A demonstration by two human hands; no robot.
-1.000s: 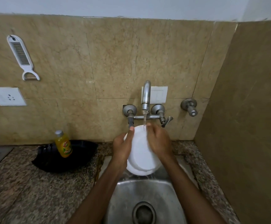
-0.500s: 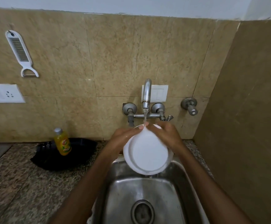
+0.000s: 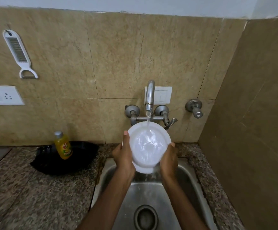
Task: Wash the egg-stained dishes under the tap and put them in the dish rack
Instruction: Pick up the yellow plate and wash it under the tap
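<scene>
Here, left hand (image 3: 124, 157) and right hand (image 3: 168, 161) grip a wet plate (image 3: 149, 146) by its rim under the tap (image 3: 149, 95); slick, it could slip into the sink (image 3: 185, 188).

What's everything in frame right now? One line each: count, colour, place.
plate: 1, white, held over the sink in the tap's stream
tap: 1, steel, on the wall above the sink, running
side valve: 1, steel, on the wall right of the tap
sink: 1, steel, set in the counter
soap bottle: 1, yellow with a grey cap, left of the sink
black tray: 1, black, on the counter behind the bottle
counter: 1, speckled granite, around the sink
grater-peeler: 1, white, hung on the wall, upper left
socket plate: 1, white, wall, far left
switch plate: 1, white, behind the tap
left hand: 1, grips the plate's left rim
right hand: 1, holds the plate's right rim
</scene>
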